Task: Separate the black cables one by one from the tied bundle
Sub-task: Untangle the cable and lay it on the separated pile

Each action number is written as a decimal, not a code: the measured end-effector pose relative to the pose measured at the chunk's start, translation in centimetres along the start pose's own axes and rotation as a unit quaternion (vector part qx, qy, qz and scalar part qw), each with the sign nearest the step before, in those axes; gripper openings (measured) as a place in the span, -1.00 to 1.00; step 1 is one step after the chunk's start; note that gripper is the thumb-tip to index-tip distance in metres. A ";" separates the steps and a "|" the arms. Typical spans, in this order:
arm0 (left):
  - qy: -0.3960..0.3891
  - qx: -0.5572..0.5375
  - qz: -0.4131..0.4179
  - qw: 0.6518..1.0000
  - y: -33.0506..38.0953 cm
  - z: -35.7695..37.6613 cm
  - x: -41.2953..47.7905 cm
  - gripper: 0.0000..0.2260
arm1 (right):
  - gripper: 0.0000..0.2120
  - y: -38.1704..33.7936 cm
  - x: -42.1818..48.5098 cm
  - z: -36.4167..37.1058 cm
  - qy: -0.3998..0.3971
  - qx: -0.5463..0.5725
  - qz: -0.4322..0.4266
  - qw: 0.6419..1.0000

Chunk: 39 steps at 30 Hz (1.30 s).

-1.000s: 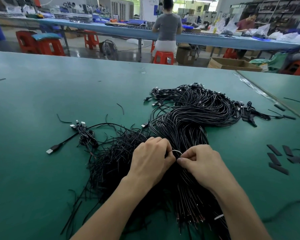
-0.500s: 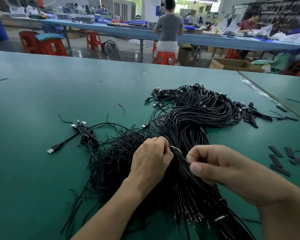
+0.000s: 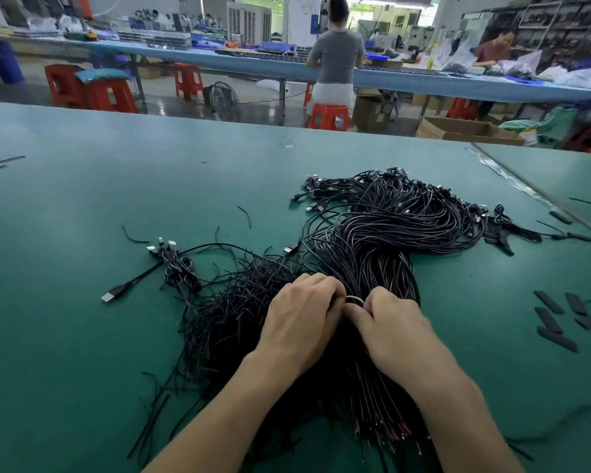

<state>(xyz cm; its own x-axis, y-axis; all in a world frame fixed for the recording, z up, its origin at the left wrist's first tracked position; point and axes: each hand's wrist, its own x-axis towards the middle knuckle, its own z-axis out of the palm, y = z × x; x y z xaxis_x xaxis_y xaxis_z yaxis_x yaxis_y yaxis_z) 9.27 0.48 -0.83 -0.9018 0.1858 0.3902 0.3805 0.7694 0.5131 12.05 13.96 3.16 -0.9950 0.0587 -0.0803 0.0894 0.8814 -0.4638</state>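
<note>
Bundle [image 3: 372, 254] sat near the table's [image 3: 82, 336] front edge; left hand [image 3: 302, 319] and right hand [image 3: 394, 324] both pinched its tie [image 3: 355, 298].

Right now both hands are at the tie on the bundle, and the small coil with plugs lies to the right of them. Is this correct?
Not quite. The left hand and right hand do meet at the tie on the bundle, but the small coil lies to their left, not right. The head view shows it.
</note>
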 end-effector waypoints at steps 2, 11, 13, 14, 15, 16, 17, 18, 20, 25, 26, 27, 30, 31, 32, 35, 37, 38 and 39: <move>0.007 0.001 0.001 1.000 0.0 0.0 0.0 -0.90 | -0.74 0.5 0.3 0.2 0.018 0.039 -0.017 0.999; 0.014 -0.002 -0.028 1.000 0.4 0.2 -0.1 -0.90 | -0.74 1.7 0.3 -2.1 0.024 0.022 -0.046 0.998; 0.012 -0.005 -0.033 0.999 0.4 0.1 -0.1 -0.91 | -0.76 1.8 0.1 -3.2 -0.018 0.069 -0.074 0.995; 0.011 -0.003 -0.035 0.999 0.4 0.1 0.0 -0.91 | -0.76 1.8 -0.2 -3.9 -0.064 0.117 -0.102 0.986; 0.012 -0.003 -0.037 0.999 0.3 0.1 0.0 -0.91 | -0.76 1.7 -0.6 -4.8 -0.123 0.173 -0.138 0.967; 0.012 -0.008 -0.038 0.999 0.2 0.1 0.0 -0.91 | -0.77 1.6 -1.1 -5.7 -0.182 0.223 -0.174 0.942; 0.011 -0.018 -0.039 0.999 0.1 0.1 -0.1 -0.91 | -0.78 1.6 -1.7 -6.5 -0.234 0.262 -0.201 0.915; 0.008 -0.025 -0.039 0.999 0.0 0.0 -0.1 -0.90 | -0.79 1.8 -2.1 -7.2 -0.276 0.287 -0.210 0.893; -0.001 -0.026 -0.040 0.999 0.0 0.0 0.0 -0.89 | -0.83 2.0 -2.4 -7.7 -0.331 0.280 -0.183 0.882; -0.003 -0.028 -0.049 0.998 0.1 0.2 0.1 -0.89 | -0.90 2.7 -0.8 -5.2 -0.135 -0.023 -0.052 0.989; -0.005 -0.028 -0.042 0.999 0.1 0.2 0.0 -0.89 | -0.87 2.3 -0.6 -4.4 -0.086 -0.025 -0.032 0.995; -0.005 -0.027 -0.036 0.999 0.1 0.2 0.0 -0.90 | -0.84 1.5 -0.4 -3.6 -0.050 -0.001 -0.019 0.999; 0.002 -0.018 -0.032 0.999 0.0 0.1 0.0 -0.89 | -0.71 -0.2 -0.2 -1.0 0.008 0.030 -0.003 1.000; 0.005 -0.017 -0.029 0.999 -0.1 0.1 -0.1 -0.90 | -0.70 -0.3 -0.1 -0.2 0.024 0.020 -0.006 1.000; 0.007 -0.018 -0.024 1.000 -0.1 0.1 -0.1 -0.90 | -0.72 -0.3 0.1 0.3 0.039 0.018 -0.011 0.999; 0.010 -0.015 -0.014 1.000 -0.1 0.1 -0.2 -0.90 | -0.80 0.5 0.9 0.8 0.050 0.074 -0.014 0.996; 0.014 -0.014 -0.014 1.000 0.0 0.1 -0.1 -0.91 | -0.80 0.9 1.3 0.7 0.041 0.103 -0.007 0.994; 0.016 -0.012 -0.015 1.000 0.1 0.1 -0.1 -0.92 | -0.79 1.0 1.3 0.6 0.040 0.109 -0.008 0.993; 0.017 -0.010 -0.017 1.000 0.1 0.2 -0.1 -0.92 | -0.79 1.0 1.3 0.5 0.036 0.112 -0.011 0.993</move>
<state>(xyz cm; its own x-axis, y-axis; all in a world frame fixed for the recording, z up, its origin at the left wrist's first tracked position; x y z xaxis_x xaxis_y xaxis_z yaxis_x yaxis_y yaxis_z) 9.38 0.65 -0.96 -0.9067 0.1385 0.3983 0.3541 0.7629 0.5409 10.84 14.72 2.18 -0.9967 0.0808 -0.0076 0.0663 0.7568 -0.6503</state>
